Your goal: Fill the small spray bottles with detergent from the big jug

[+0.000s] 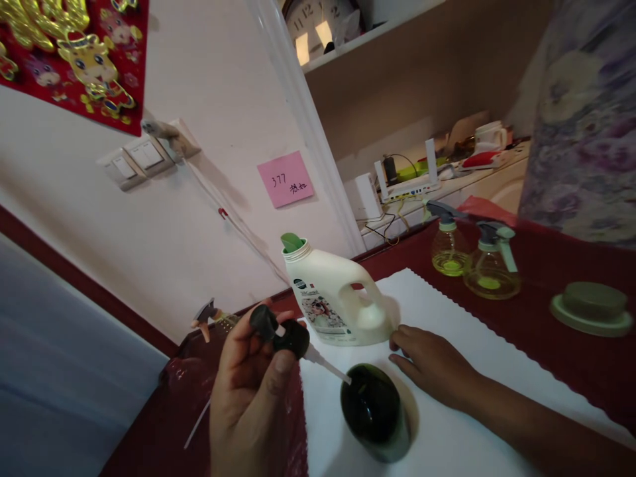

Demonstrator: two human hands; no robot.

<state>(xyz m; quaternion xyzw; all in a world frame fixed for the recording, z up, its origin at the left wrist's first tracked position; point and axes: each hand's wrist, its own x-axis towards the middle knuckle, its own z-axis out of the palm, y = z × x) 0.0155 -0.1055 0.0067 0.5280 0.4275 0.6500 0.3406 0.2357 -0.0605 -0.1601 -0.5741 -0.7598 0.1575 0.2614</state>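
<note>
My left hand [251, 391] is closed around a black pump head [281, 333], and the pump's white dip tube [325, 364] slants down to the mouth of a dark green bottle [373, 411] standing on a white mat [447, 318]. My right hand [432, 364] lies on the mat beside the bottle with its fingers curled toward a white detergent jug [332, 298] that has a green spout. The fingertips almost touch the jug's base.
Two clear spray bottles [450, 242] [491, 262] with yellow-green liquid stand on the dark red cloth at the back right. A green lid-like dish [591, 308] sits at the far right. Another spray head [206, 317] lies by the wall. A shelf with a router [410, 182] is behind.
</note>
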